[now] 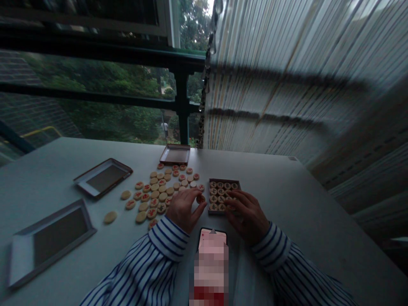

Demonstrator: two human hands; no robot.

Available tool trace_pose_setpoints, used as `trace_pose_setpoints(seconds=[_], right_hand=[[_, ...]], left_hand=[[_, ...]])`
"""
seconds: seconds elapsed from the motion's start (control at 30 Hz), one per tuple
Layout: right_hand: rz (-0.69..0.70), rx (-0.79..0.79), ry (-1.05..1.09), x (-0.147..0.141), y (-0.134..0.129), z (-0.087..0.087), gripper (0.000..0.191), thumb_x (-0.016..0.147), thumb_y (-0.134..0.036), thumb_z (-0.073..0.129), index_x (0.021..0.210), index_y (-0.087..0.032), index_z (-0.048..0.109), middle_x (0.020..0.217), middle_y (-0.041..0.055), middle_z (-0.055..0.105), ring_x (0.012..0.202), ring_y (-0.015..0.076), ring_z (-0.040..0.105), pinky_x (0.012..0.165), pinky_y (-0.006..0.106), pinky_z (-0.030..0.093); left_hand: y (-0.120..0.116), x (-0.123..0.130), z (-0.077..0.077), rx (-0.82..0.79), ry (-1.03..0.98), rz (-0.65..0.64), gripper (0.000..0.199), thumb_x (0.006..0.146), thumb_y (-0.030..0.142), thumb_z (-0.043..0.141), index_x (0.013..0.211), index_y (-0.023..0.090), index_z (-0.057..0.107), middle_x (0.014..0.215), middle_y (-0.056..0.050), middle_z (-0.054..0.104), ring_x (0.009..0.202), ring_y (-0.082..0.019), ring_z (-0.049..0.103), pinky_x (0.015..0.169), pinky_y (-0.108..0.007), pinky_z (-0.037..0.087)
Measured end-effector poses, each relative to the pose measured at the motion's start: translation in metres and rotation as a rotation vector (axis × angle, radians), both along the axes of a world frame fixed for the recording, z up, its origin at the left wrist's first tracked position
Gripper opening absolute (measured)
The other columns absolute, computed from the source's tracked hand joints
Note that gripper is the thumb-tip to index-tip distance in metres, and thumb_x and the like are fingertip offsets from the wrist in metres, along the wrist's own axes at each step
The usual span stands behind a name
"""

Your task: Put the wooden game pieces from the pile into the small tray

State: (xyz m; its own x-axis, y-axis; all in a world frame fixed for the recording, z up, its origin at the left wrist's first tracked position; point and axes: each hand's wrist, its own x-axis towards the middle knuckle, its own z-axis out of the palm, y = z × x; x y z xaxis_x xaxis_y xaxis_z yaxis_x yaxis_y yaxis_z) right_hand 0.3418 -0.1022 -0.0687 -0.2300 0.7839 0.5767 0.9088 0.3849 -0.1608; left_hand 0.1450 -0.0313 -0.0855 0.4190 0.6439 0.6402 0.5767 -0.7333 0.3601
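Note:
My left hand (185, 208) pinches a round wooden Chinese chess piece (200, 199) between thumb and fingertips, just left of a shallow open box (209, 204). Rows of pieces with dark characters (220, 191) lie face up inside that box. My right hand (247, 212) rests over the box's right side, fingers bent and apart, their tips touching pieces there; the hand covers the near right corner. Left of the box spreads a loose group of pieces (154, 194), some blank side up, others showing red characters, one (161, 208) a dark one. My left hand hides part of this group.
A phone (213, 244) with a lit screen lies between my forearms. Shallow trays or lids stand at the back (175, 154), the left (103, 177) and the near left (52, 242) of the white table (306, 221). Beyond are a railing (182, 102) and a string curtain (255, 76).

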Motion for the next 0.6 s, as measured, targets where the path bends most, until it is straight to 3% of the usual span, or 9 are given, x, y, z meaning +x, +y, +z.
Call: trace_pose_setpoints(seconds=[0.2,0.6], right_hand=[[0.006,0.004,0.01,0.0,0.0,0.001,0.02,0.074,-0.023,0.051,0.093,-0.02,0.059,0.103,0.0085,0.059,0.101,0.0222,0.049,0.084,0.041,0.041],[0.019,0.026,0.023,0.0,0.001,0.0,0.02,0.074,-0.022,0.052,0.093,-0.018,0.058,0.102,0.0089,0.06,0.099,0.0224,0.05,0.082,0.041,0.042]], left_hand=[[-0.008,0.005,0.004,-0.037,-0.05,-0.054,0.013,0.075,0.027,0.053,0.083,0.017,0.055,0.075,-0.004,0.063,0.074,-0.017,0.058,0.07,-0.032,0.045],[-0.012,0.01,0.0,-0.037,-0.106,-0.151,0.019,0.073,0.025,0.057,0.09,0.017,0.056,0.075,-0.003,0.066,0.073,-0.016,0.06,0.069,-0.031,0.046]])
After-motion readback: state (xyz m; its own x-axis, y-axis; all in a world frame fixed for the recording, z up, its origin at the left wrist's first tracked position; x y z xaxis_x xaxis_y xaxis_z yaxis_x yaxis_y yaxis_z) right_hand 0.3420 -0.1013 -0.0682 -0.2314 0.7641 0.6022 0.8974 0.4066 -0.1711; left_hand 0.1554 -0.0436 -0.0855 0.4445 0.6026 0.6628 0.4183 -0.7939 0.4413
